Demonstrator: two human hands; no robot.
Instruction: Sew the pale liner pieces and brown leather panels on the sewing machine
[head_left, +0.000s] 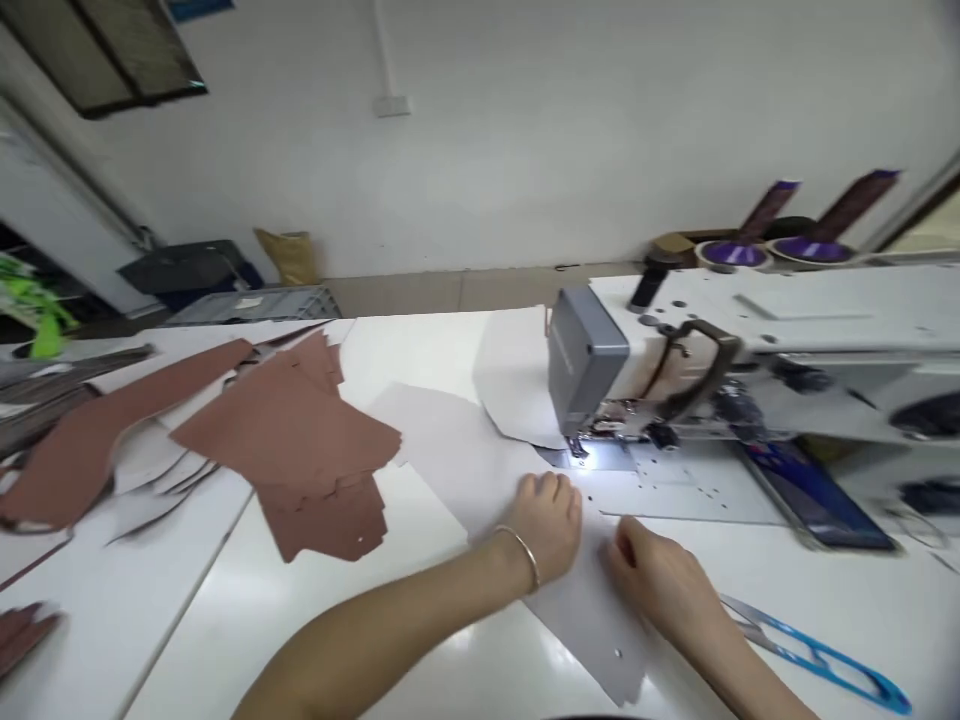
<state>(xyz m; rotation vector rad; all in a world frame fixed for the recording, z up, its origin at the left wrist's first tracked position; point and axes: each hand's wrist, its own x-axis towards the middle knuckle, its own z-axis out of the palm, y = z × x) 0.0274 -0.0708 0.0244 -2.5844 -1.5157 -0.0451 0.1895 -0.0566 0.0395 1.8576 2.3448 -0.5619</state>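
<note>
A pale grey sheet of material (465,450) lies on the white table and runs under the needle of a white sewing machine (675,370). My left hand (547,520), with a thin bangle on the wrist, rests on the sheet just in front of the needle, fingers curled down against it. My right hand (660,580) presses on the same sheet a little to the right and nearer me, fingers bent onto the material. The machine's lamp lights the spot by the presser foot (577,450).
Reddish-brown cut pieces (300,440) lie stacked at the left of the table, more at the far left edge. Blue-handled thread snips (817,660) lie at the right front. A dark phone or tablet (817,490) rests by the machine bed. Crates and purple cones stand on the floor behind.
</note>
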